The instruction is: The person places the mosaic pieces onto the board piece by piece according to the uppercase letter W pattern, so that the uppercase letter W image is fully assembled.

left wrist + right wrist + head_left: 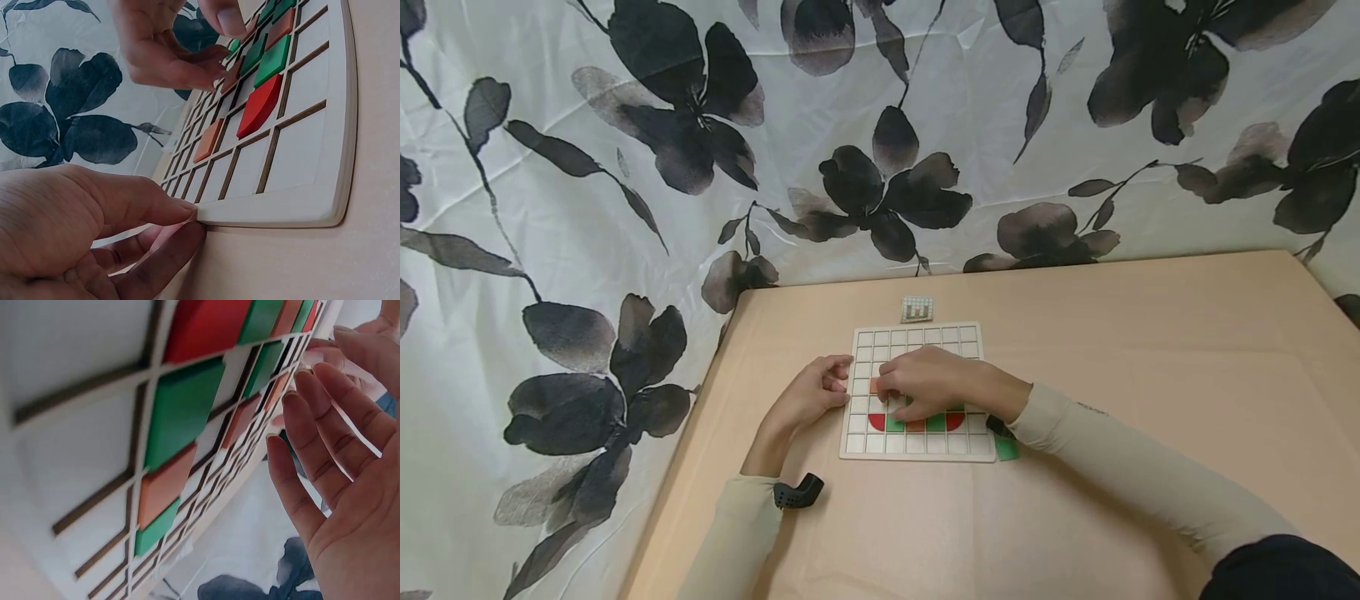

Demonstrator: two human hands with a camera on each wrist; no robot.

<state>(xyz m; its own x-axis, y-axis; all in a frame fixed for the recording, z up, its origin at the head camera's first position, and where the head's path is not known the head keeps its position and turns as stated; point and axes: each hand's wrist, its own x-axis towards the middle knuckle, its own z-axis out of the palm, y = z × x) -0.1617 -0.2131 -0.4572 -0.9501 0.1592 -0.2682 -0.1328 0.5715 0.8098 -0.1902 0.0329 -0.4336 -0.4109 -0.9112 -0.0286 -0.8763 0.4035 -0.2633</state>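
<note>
A white grid board [865, 447] lies on the table with red, green and orange tiles in some cells. My left hand [808, 396] is at its left edge, thumb and index finger pinching the rim in the left wrist view. Over the middle of the board hovers my right hand [936, 379]; its fingers [325, 415] are relaxed, with no tile visible between them and the thumb. The near row has a red tile [260, 106] with a rounded side, a green tile [273, 61] and an orange tile [915, 426]. My right hand hides several cells in the head view.
Beyond the board's far edge lies a small patterned card [917, 309]. A loose green piece [1007, 447] lies by the right edge, under the right wrist. The wooden table [1150, 333] ends against a floral cloth [887, 200] behind and to the left.
</note>
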